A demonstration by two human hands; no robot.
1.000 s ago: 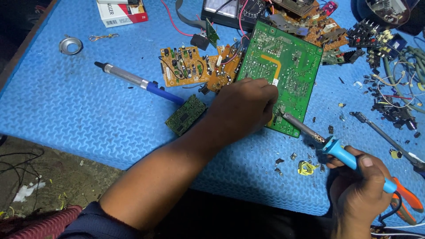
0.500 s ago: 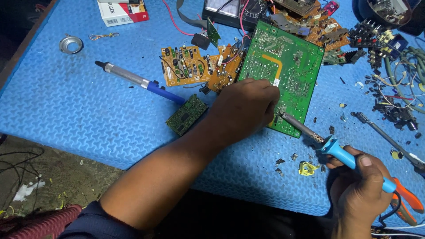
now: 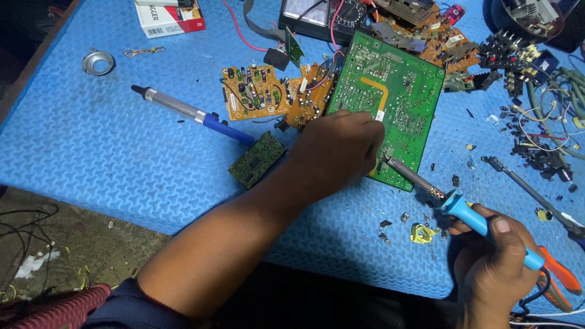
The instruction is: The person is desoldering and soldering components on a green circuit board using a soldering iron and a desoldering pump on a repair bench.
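A large green circuit board [image 3: 396, 91] lies solder side up on the blue foam mat [image 3: 91, 146]. My left hand [image 3: 338, 149] rests on its near edge, fingers curled down on the board. My right hand [image 3: 496, 268] grips a blue-handled soldering iron [image 3: 454, 201]. Its metal tip touches the board's near edge just right of my left fingers.
A blue-handled desoldering pump [image 3: 192, 114] and a small dark green board [image 3: 256, 159] lie left of my arm. Orange boards [image 3: 268, 91], a multimeter [image 3: 320, 15], a metal ring [image 3: 98, 62], a red-and-white box [image 3: 169, 17], loose parts and wires [image 3: 542, 91], a second tool [image 3: 530, 192] and orange-handled pliers [image 3: 559, 274] surround it.
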